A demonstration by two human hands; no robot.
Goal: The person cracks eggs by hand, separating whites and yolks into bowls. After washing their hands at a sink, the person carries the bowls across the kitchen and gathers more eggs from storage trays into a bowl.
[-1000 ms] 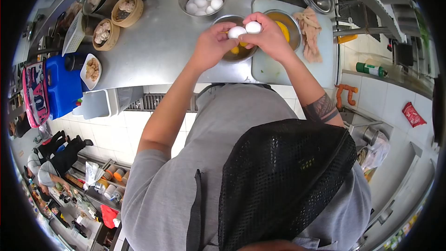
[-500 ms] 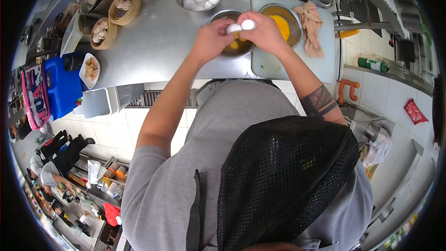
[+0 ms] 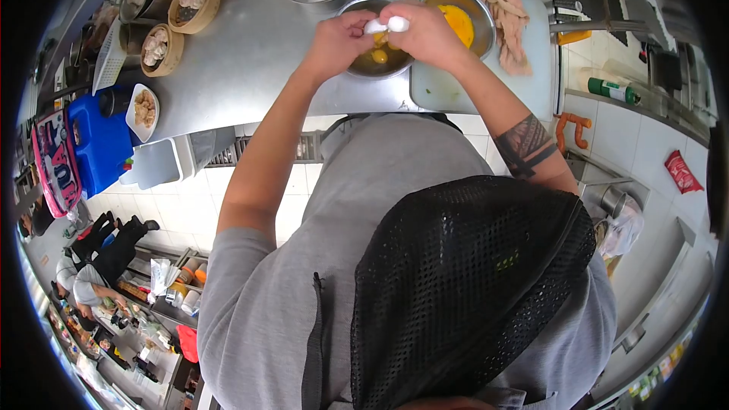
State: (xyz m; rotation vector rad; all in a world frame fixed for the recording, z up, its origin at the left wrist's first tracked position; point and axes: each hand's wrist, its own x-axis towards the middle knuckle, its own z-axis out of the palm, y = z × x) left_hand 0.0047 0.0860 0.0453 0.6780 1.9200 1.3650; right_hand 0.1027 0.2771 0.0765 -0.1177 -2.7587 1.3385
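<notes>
Two white, rounded eggshell pieces (image 3: pixel 397 24), pinched by the nearly closed left hand (image 3: pixel 336 44) and right hand (image 3: pixel 427 32), sit above the round silver metal bowl (image 3: pixel 392 73), best parted low and gently.

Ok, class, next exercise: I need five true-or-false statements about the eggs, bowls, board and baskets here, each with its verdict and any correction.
1. The left hand and right hand both hold white eggshell. True.
2. A crumpled cloth lies on the cutting board. True.
3. The bowl of whole eggs stands on the cutting board. False: it stands on the metal table.
4. The bowl beneath the hands holds no yolk. False: yellow yolk shows in it.
5. Both bamboo baskets are empty. False: pale food sits in each.
</notes>
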